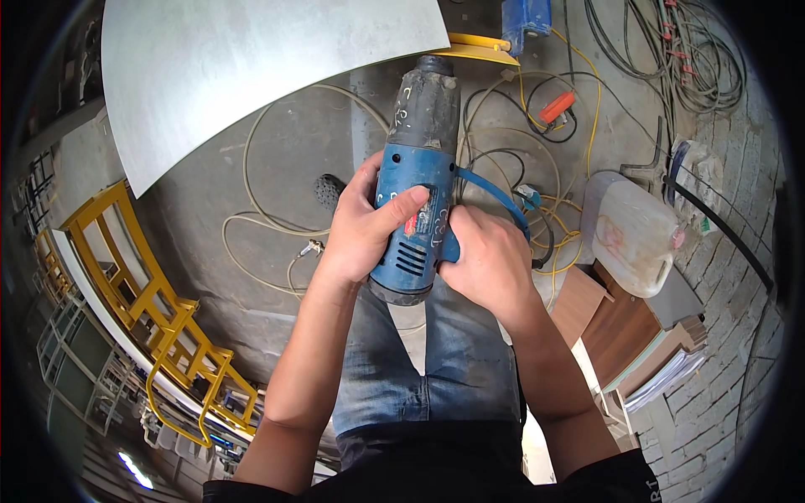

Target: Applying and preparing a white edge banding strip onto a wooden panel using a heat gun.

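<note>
A worn heat gun (415, 201) with a blue body, scuffed dark front sleeve and short black nozzle is held in front of me, nozzle pointing away. My left hand (362, 222) wraps round its body from the left, thumb lying across the top. On the other side, my right hand (488, 256) is closed round the blue handle, part of which the fingers hide. A blue guard strip (495, 189) curves from the gun's side past my right hand. Past the nozzle lies the edge of a large pale panel (268, 67).
Hoses (251, 159) and cables loop over the concrete floor, with an orange connector (557, 107) among them. A translucent jerrycan (629, 230) and stacked boards (616, 323) stand by the brick wall at right. Yellow metal frames (159, 310) are at left.
</note>
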Demonstrator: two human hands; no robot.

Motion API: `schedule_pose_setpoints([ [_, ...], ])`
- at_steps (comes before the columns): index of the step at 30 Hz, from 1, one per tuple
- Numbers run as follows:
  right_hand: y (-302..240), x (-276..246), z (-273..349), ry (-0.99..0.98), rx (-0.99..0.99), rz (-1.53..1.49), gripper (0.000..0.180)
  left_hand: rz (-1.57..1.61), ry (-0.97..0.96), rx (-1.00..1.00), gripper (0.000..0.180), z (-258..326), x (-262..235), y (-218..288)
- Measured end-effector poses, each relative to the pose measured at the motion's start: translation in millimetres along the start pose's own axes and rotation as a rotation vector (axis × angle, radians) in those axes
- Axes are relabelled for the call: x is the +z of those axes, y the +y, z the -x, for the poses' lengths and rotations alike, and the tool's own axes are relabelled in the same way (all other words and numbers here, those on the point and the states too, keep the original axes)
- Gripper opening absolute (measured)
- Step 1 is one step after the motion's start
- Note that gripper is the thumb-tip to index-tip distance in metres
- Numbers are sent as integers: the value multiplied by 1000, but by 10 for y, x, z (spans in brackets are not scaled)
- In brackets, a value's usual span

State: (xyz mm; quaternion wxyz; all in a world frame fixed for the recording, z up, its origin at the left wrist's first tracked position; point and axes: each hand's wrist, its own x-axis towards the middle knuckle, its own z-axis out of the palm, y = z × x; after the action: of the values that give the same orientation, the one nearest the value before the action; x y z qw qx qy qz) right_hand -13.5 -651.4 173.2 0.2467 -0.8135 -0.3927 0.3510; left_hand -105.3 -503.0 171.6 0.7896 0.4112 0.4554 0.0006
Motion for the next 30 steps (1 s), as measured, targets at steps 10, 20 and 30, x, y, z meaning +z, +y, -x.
schedule_pose_setpoints([
  [10, -213, 157, -56, -47, -21, 19, 34, 37, 30, 0, 68, 120, -275, 8],
  [20, -405, 312, -124, -87, -38, 32, 33, 55, 54, 11, 67, 202, -553, -7],
  [30, -605, 502, -213, -133, -76, 53, 34, 99, 98, 16, 68, 296, -850, -17],
])
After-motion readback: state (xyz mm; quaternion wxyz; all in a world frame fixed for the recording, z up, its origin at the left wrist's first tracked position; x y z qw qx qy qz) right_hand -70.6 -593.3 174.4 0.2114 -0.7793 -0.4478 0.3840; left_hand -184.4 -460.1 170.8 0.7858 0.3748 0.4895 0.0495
